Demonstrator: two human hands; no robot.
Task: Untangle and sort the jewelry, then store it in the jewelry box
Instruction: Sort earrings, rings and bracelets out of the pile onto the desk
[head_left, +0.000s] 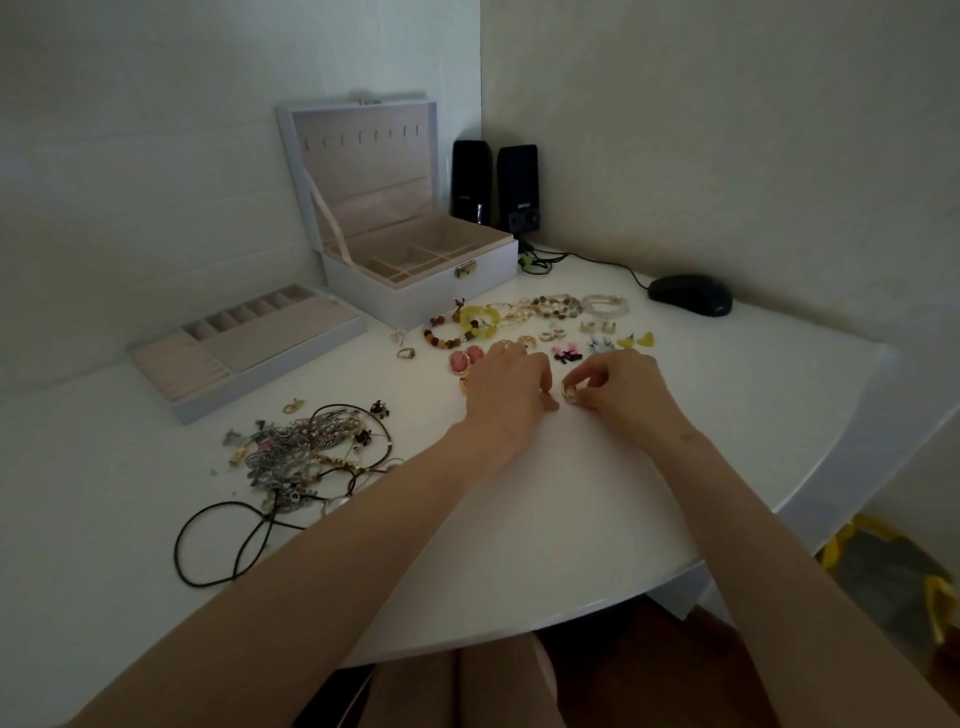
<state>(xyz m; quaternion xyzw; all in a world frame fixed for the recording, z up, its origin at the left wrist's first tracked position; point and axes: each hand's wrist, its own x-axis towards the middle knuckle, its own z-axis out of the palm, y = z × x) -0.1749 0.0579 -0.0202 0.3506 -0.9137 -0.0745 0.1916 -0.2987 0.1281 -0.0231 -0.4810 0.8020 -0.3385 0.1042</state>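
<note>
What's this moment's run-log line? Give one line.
right hand: pinches small gold ring-shaped piece | left hand: beside it, grip unclear | tangled pile of dark cords and chains: left of hands | white jewelry box: open

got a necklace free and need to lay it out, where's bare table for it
Widest bare patch: the near table between the forearms and out to the curved front edge. Also free: right of the right hand, which pinches a small gold piece, toward the computer mouse. Crowded: the necklace tangle at left, and the bracelets and earrings beyond the hands.
</note>
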